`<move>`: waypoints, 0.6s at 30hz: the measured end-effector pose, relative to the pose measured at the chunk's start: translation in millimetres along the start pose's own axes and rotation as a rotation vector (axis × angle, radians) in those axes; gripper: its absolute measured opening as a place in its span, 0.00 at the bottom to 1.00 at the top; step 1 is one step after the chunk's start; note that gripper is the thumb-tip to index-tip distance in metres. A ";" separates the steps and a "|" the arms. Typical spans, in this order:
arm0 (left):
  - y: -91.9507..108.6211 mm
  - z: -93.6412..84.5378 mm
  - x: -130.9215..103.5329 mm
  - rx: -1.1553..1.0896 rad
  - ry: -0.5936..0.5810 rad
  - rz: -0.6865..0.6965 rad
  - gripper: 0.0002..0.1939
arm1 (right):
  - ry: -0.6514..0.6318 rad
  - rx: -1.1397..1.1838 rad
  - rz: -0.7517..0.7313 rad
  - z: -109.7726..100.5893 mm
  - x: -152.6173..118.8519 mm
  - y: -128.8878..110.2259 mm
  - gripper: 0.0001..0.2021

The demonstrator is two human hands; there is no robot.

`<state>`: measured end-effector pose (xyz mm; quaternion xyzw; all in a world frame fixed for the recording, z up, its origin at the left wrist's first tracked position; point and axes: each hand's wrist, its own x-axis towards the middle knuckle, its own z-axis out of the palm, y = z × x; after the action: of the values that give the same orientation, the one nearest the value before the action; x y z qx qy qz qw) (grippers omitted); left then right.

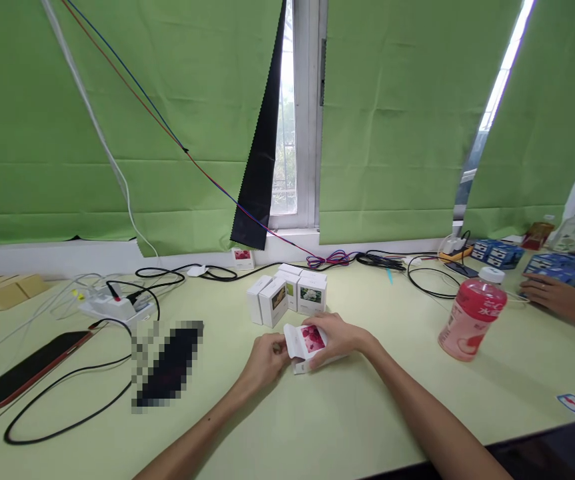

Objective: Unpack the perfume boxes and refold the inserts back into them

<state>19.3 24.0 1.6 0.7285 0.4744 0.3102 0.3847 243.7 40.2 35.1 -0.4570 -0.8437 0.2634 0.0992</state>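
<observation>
A small white cardboard box [312,339] with a picture of red-pink flowers lies on the table in front of me, its flap end lifted on the left. My right hand [336,335] is closed around its body from the right. Curled at that flap end, my left hand [266,360] pinches the edge of the box; its fingertips are partly hidden. Just behind stand several similar upright white boxes [273,301], one with a white-flower picture [311,293].
To the right stands a pink drink bottle [472,317]. A co-worker's hand [547,290] rests by blue boxes [552,267]. On the left are a phone [32,367], a power strip [112,303], yellow boxes [2,293] and a blurred dark object [172,363]. Cables [217,275] run along the wall.
</observation>
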 end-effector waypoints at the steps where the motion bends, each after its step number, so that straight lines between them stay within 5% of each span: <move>1: 0.7 -7.0 -3.9 0.004 -0.025 -0.008 0.15 | -0.003 -0.005 0.019 -1.9 -3.7 0.6 0.47; 11: 4.1 -75.0 -36.9 0.012 -0.079 -0.141 0.27 | -0.026 -0.065 0.196 -13.9 -23.3 17.8 0.44; 18: 43.5 -61.8 -4.4 0.221 0.036 -0.022 0.21 | 0.013 -0.001 0.235 -18.8 -26.3 28.1 0.41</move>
<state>-13.0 25.3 69.9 0.7554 0.5205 0.2647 0.2971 286.4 37.6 37.8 -0.5547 -0.7838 0.2698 0.0727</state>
